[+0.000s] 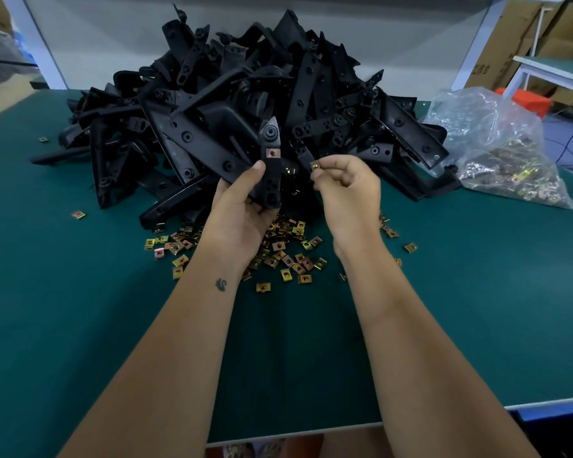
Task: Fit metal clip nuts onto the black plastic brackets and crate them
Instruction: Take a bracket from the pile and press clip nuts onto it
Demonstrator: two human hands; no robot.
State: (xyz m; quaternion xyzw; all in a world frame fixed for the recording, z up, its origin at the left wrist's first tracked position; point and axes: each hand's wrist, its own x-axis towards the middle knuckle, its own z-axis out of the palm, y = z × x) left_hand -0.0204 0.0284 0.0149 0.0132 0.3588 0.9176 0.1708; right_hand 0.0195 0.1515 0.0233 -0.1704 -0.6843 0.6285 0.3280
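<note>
**One clip nut fitted, another pinched**

The left hand [245, 206] grips a black bracket [272, 166] upright, a fitted clip nut [271, 153] just above its thumb. The right hand [348, 186] pinches a loose clip nut [315, 165] beside the bracket; scattered clip nuts [285, 256] lie below both hands.

bracket pile [232, 104] behind loose clip nuts [278, 256], bag [497, 143] to its right

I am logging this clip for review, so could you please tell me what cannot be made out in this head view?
- Crate: none shows in the head view.
- Lower end of the held bracket: covered by the left hand.
- Clip nut pinched by the right hand: too small to tell its orientation.
- Clear bag: the wrinkled plastic blurs its contents.
- Bracket pile: the top layer hides the pieces below.
</note>
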